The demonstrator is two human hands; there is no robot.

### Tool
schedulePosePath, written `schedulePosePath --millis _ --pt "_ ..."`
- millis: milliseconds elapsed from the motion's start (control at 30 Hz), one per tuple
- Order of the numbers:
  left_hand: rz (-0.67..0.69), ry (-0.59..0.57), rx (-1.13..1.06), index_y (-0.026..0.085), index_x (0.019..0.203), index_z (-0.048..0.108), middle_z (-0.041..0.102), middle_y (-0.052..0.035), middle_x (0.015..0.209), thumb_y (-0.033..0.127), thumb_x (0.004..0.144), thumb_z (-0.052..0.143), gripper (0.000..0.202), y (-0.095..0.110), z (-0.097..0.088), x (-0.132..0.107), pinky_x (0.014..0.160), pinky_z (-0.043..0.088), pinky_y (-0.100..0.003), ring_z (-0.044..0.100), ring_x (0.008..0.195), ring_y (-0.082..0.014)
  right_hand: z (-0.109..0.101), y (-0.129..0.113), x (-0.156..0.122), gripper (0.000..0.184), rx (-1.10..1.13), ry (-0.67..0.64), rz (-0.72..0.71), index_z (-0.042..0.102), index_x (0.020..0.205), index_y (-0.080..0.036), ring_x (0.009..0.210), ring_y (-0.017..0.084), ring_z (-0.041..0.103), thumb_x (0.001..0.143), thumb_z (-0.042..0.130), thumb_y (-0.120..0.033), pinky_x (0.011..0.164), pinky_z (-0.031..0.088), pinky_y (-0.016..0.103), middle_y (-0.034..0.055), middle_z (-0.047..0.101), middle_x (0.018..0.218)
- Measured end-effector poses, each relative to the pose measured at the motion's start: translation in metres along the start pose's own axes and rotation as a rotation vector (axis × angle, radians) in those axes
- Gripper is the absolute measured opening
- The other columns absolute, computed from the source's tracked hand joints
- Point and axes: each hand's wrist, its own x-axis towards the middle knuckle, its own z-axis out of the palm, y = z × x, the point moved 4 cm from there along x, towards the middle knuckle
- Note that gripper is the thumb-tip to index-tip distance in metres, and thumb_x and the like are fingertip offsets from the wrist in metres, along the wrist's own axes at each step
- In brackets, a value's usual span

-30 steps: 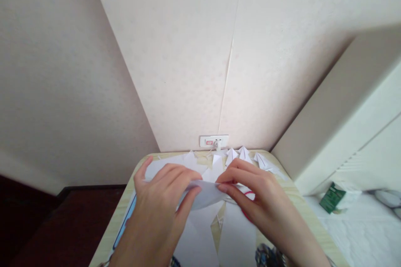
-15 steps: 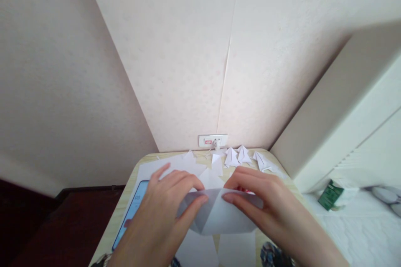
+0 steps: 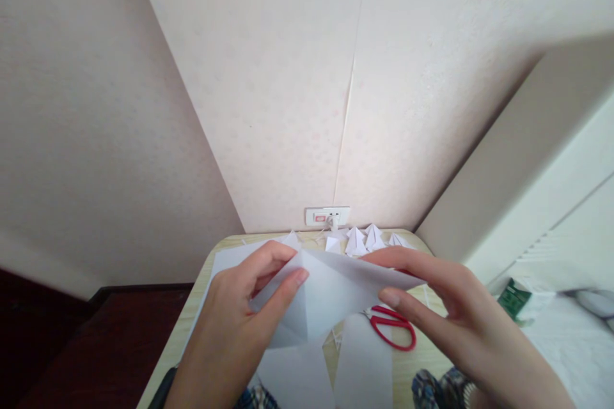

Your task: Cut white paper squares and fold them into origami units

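Both hands hold a creased white sheet of paper (image 3: 330, 294) above the table, its right end tapering to a point. My left hand (image 3: 240, 307) pinches the sheet's upper left part between thumb and fingers. At the right end, my right hand (image 3: 446, 300) has its fingers behind the upper edge and its thumb by the lower edge, with the corner between them. Below the right end lie red-handled scissors (image 3: 396, 326), their blades partly hidden by the sheet. Flat white paper (image 3: 367, 364) lies on the tabletop underneath.
Several folded white paper pieces (image 3: 355, 241) stand along the back of the small wooden table (image 3: 422, 351). A socket with a plug (image 3: 330, 217) is on the wall just behind. To the right, a green packet (image 3: 513, 299) lies on a white quilted surface.
The sheet has turned and risen on the left. My right hand has slid from its middle to the right end, its fingers wider apart. The scissors have come into view.
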Motion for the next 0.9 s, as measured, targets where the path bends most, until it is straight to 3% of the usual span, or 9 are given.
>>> schedulePosePath --millis 100,200,333,400,500,700,900 --pt "-0.024 0.059 -0.171 0.022 0.078 0.068 0.075 0.0017 0.070 0.035 0.082 0.072 0.014 -0.001 -0.001 0.000 0.054 0.049 -0.018 0.068 0.064 -0.0150 -0.003 -0.002 -0.005 0.028 0.029 0.052 -0.037 0.078 0.112 -0.032 0.107 0.024 0.076 0.094 0.063 -0.048 0.072 0.066 0.026 0.0033 0.081 0.114" --pt "-0.081 0.081 -0.310 0.022 0.081 0.066 0.074 0.0027 0.065 0.033 0.079 0.075 0.014 0.000 0.001 -0.001 0.047 0.046 -0.016 0.064 0.053 -0.0123 -0.006 -0.008 -0.012 0.042 -0.012 0.091 -0.149 0.071 0.128 -0.039 0.124 0.027 0.069 0.095 0.055 -0.059 0.098 0.061 0.036 0.0011 0.075 0.129" --pt "-0.135 0.107 -0.442 0.022 0.090 0.068 0.072 0.0029 0.059 0.036 0.078 0.077 0.021 -0.002 0.002 -0.002 0.041 0.043 -0.014 0.060 0.045 -0.0112 0.001 -0.017 -0.011 0.066 -0.122 -0.085 -0.314 0.058 0.143 -0.040 0.140 0.030 0.053 0.091 0.035 -0.074 0.115 0.044 0.044 0.0009 0.057 0.152" --pt "-0.143 0.107 -0.472 0.023 0.097 0.070 0.073 0.0016 0.061 0.039 0.079 0.076 0.026 -0.004 0.002 -0.001 0.041 0.044 -0.015 0.061 0.046 -0.0121 0.005 -0.017 -0.006 0.068 -0.205 -0.165 -0.346 0.056 0.144 -0.039 0.142 0.030 0.050 0.092 0.030 -0.073 0.115 0.043 0.044 0.0013 0.046 0.159" --pt "-0.147 0.075 -0.519 0.025 0.105 0.069 0.075 0.0007 0.067 0.041 0.081 0.076 0.030 -0.007 0.003 -0.001 0.043 0.048 -0.017 0.063 0.048 -0.0133 0.011 -0.016 0.001 0.068 -0.316 -0.173 -0.388 0.058 0.143 -0.037 0.141 0.032 0.051 0.092 0.031 -0.072 0.112 0.046 0.045 0.0051 0.041 0.161" --pt "-0.104 0.086 -0.507 0.027 0.102 0.071 0.074 0.0012 0.070 0.043 0.083 0.075 0.025 -0.008 0.001 0.000 0.045 0.048 -0.015 0.062 0.051 -0.0122 0.021 -0.017 0.003 0.063 -0.455 -0.150 -0.493 0.064 0.138 -0.033 0.132 0.033 0.062 0.092 0.041 -0.069 0.105 0.054 0.044 0.0126 0.050 0.155" --pt "-0.101 0.109 -0.492 0.024 0.090 0.074 0.074 -0.0004 0.069 0.047 0.082 0.074 0.024 -0.006 0.002 -0.001 0.043 0.047 -0.016 0.062 0.049 -0.0128 0.027 -0.025 0.005 0.058 -0.529 -0.105 -0.536 0.071 0.131 -0.030 0.119 0.030 0.071 0.097 0.038 -0.063 0.096 0.061 0.040 0.0152 0.064 0.143"
